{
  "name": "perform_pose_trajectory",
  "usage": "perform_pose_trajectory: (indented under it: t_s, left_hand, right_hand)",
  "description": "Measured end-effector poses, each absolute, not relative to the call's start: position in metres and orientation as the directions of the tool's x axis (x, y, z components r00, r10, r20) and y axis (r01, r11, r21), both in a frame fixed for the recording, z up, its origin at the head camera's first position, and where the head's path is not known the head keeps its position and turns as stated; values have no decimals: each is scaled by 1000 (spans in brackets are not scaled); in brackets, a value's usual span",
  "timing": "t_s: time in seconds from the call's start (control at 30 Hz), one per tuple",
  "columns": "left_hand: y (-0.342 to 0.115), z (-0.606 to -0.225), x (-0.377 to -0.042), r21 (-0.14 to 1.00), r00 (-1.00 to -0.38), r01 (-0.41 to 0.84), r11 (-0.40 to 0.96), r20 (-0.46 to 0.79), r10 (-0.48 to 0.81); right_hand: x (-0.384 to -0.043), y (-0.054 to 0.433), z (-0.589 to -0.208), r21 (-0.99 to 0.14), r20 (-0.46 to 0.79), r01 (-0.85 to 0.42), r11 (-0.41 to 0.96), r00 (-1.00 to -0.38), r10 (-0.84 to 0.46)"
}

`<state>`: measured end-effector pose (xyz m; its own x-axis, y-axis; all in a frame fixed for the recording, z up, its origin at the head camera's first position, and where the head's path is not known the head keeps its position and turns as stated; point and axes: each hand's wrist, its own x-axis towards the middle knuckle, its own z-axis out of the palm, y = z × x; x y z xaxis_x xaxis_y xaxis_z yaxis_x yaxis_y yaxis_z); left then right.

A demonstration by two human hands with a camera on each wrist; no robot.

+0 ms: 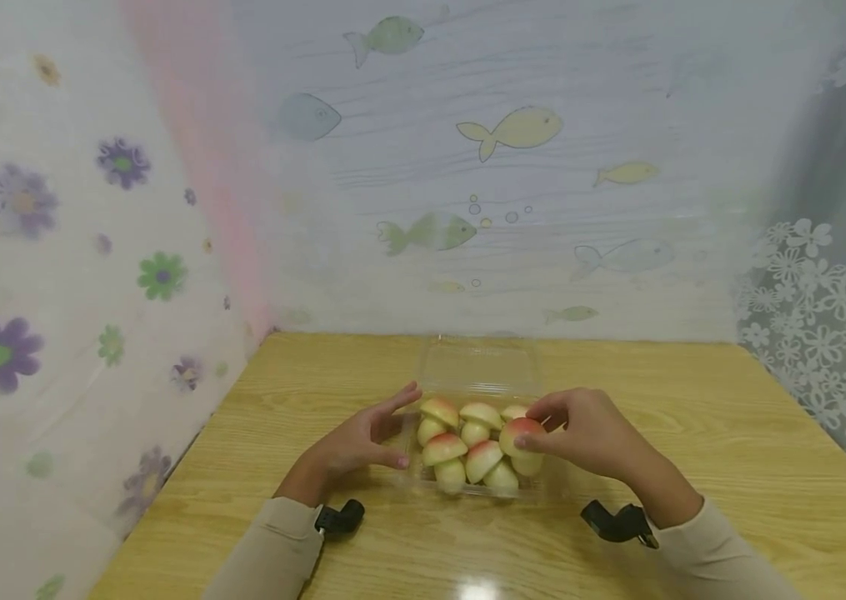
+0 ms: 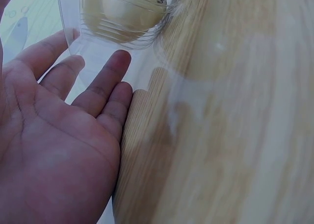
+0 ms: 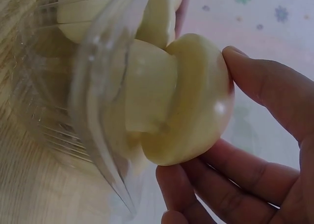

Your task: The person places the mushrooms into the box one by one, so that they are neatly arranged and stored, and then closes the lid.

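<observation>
A clear plastic clamshell box holds several artificial mushrooms with cream stems and caps tinged pink. At the box's right side, my right hand pinches one mushroom by its cap between thumb and fingers. Its stem points into the box in the right wrist view. My left hand is at the box's left side, thumb and fingers spread and holding nothing. In the left wrist view its fingertips lie at the box's clear wall; whether all of them touch it I cannot tell.
The box's clear lid stands opened toward the back of the wooden table. Behind the table hangs a fish-printed curtain, with a flower-printed one on the left. Black wrist cameras sit on both wrists.
</observation>
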<state>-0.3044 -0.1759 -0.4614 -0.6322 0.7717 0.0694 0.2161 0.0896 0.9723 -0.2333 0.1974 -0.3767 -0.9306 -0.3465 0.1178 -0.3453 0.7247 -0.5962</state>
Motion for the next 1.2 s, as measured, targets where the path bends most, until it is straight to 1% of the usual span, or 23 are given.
perform_pose_trajectory:
  t_s: [0.13,0.67,0.8,1.2]
  left_hand:
    - [-176,-461,-304,971,-635,219,91,72,769]
    - [-176,-464,-306,971,-638,222,90,75,766]
    - [-178,-466,-305,971,-639,221,93,72,766]
    - [-176,-465,-307,975,-628,211,74,77,775]
  right_hand:
    - [-234,198,-376,-583,111,-352,732,-927,-358]
    - [-230,201,-374,-594,30,-331,733,-920,-391]
    - [-229,201,-375,-587,27,-354,728,-907,-420]
    - [-231,202,-379,-546,27,-354,759,-913,-406]
